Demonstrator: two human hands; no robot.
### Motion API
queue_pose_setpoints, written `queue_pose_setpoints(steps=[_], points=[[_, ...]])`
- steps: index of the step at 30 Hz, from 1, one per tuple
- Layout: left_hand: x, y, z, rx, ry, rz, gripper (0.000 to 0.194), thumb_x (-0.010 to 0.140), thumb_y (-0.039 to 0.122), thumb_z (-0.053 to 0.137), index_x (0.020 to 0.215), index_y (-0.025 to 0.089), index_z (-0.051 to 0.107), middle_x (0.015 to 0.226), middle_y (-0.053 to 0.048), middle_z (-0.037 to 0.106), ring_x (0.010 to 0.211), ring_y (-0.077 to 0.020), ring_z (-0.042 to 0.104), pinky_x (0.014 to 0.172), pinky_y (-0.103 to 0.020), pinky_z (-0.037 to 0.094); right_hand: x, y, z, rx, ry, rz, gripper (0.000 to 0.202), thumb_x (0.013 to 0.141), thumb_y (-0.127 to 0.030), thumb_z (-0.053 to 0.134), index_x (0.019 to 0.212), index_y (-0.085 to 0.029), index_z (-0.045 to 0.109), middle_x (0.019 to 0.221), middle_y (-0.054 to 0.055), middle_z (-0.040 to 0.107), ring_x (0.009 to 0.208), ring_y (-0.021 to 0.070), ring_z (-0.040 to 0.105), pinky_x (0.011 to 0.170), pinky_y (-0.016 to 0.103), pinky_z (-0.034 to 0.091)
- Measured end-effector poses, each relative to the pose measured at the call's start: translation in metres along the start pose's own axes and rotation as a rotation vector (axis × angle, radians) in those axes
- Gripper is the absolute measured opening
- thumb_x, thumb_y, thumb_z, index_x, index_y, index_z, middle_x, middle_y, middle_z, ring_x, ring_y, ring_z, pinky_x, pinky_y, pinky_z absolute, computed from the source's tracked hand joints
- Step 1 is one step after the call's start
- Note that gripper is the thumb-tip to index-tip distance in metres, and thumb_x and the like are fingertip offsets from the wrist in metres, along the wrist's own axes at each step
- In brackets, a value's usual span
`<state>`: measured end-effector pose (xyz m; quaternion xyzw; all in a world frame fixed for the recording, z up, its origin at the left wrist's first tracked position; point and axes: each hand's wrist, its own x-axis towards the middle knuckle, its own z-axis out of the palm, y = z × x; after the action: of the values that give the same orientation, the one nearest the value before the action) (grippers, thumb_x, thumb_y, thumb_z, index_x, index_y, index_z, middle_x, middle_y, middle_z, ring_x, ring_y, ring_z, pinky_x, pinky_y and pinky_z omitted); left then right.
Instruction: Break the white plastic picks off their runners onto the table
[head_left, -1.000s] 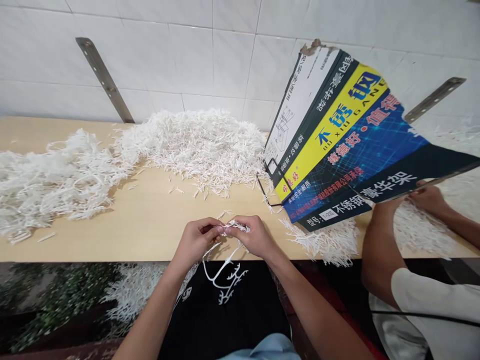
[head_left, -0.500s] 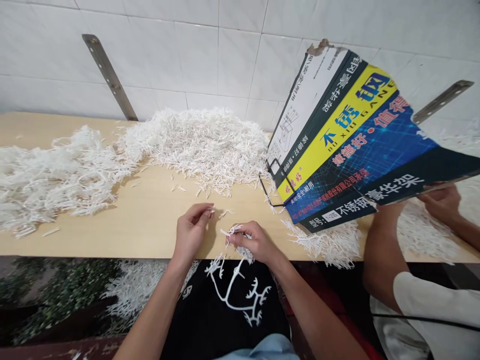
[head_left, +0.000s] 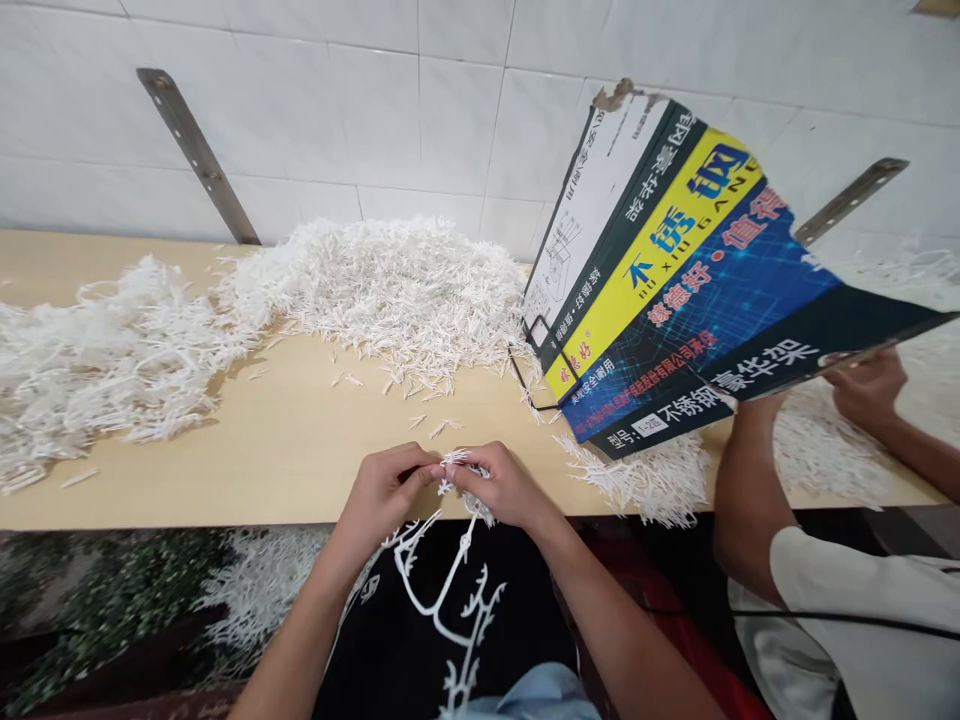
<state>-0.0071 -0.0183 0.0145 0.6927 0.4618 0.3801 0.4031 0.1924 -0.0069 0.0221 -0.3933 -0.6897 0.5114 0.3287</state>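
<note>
A white branched plastic sprue with small twig-like tips hangs below the table edge, in front of dark clothing. My right hand is closed around its upper part, just over the front edge. Thumb and forefinger of my left hand pinch the white tips beside the right fingers, and the two hands nearly touch. Exactly which tip the left fingers grip is partly hidden. Beyond my hands lie a few loose white pieces on the wooden table.
A heap of short white pieces lies against the tiled wall, with tangled white sprues to its left. A printed cardboard panel stands at right. Behind it, a co-worker's arm reaches near another white pile.
My left hand has moved right, from apart over the table to the sprue at my right fingers. The hanging sprue has swung and turned. The view has shifted slightly.
</note>
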Motion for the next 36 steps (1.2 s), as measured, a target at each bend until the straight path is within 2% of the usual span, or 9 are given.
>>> queue_pose_setpoints(steps=[3,6,9,11,13,17,21,29,36], points=[[0.001,-0.01,0.003,-0.015,0.084,-0.014,0.021,0.091,0.031,0.067,0.076,0.019,0.077,0.07,-0.001,0.069,0.066,-0.0143,0.058,0.064,-0.025,0.041,-0.002,0.004,-0.006,-0.073,-0.083,-0.031,0.034,0.094,-0.034,0.059,0.066,-0.015,0.06,0.06,-0.004,0.046,0.06,0.0103,0.039,0.059,0.025,0.029],[0.008,-0.018,0.003,-0.025,0.371,-0.162,0.022,0.089,0.032,0.066,0.074,0.018,0.073,0.064,0.0,0.064,0.063,-0.0146,0.056,0.059,-0.025,0.039,-0.005,0.009,-0.012,-0.044,-0.202,-0.044,0.036,0.092,-0.033,0.062,0.061,-0.016,0.055,0.058,-0.004,0.045,0.059,0.0103,0.039,0.059,0.025,0.029],[0.017,-0.018,0.0,-0.037,0.594,-0.189,0.02,0.091,0.036,0.064,0.086,0.019,0.073,0.074,-0.001,0.067,0.07,-0.0161,0.06,0.063,-0.025,0.044,-0.006,0.009,-0.013,0.016,-0.174,-0.011,0.035,0.092,-0.033,0.062,0.061,-0.017,0.054,0.059,-0.003,0.046,0.06,0.0111,0.042,0.06,0.026,0.031],[0.023,-0.012,-0.001,-0.043,0.521,-0.071,0.024,0.091,0.034,0.065,0.109,0.021,0.073,0.109,-0.005,0.072,0.092,-0.0191,0.066,0.076,-0.027,0.051,-0.005,0.007,-0.01,0.027,-0.097,0.03,0.036,0.092,-0.033,0.061,0.06,-0.017,0.053,0.058,-0.003,0.045,0.06,0.0115,0.042,0.059,0.026,0.031],[0.026,-0.002,0.0,-0.068,0.354,0.009,0.037,0.093,0.033,0.064,0.129,0.025,0.068,0.137,-0.009,0.064,0.11,-0.022,0.065,0.086,-0.031,0.054,-0.003,0.005,-0.007,0.01,-0.061,0.049,0.036,0.091,-0.033,0.062,0.06,-0.017,0.054,0.057,-0.003,0.046,0.06,0.0118,0.043,0.059,0.026,0.032],[0.02,0.015,0.001,-0.107,-0.042,0.049,0.034,0.102,0.036,0.052,0.125,0.024,0.074,0.133,-0.01,0.068,0.121,-0.0253,0.064,0.104,-0.038,0.051,-0.001,0.003,-0.003,-0.015,-0.012,0.024,0.031,0.09,-0.031,0.062,0.063,-0.016,0.06,0.06,-0.002,0.05,0.063,0.0127,0.045,0.06,0.025,0.033],[0.005,0.02,-0.002,-0.119,-0.241,0.142,0.038,0.104,0.028,0.048,0.137,0.03,0.069,0.145,-0.007,0.063,0.137,-0.0264,0.056,0.118,-0.044,0.042,-0.001,0.003,-0.003,0.079,-0.009,-0.002,0.024,0.089,-0.03,0.062,0.073,-0.016,0.071,0.071,0.0,0.063,0.071,0.0154,0.053,0.067,0.025,0.04],[-0.002,-0.002,-0.011,0.013,-0.255,0.37,0.043,0.102,0.017,0.047,0.134,0.034,0.07,0.144,-0.01,0.06,0.127,-0.0232,0.06,0.106,-0.038,0.051,0.0,0.01,-0.008,0.076,-0.128,-0.023,0.03,0.089,-0.038,0.069,0.073,-0.013,0.074,0.067,-0.002,0.058,0.068,0.0131,0.049,0.064,0.023,0.037],[0.003,-0.013,-0.017,0.064,-0.24,0.346,0.03,0.102,0.027,0.055,0.122,0.029,0.077,0.111,-0.011,0.072,0.099,-0.0193,0.069,0.086,-0.028,0.053,-0.002,0.011,-0.01,-0.006,-0.165,-0.034,0.035,0.093,-0.046,0.069,0.086,-0.014,0.079,0.075,0.0,0.067,0.071,0.0144,0.055,0.067,0.023,0.041]])
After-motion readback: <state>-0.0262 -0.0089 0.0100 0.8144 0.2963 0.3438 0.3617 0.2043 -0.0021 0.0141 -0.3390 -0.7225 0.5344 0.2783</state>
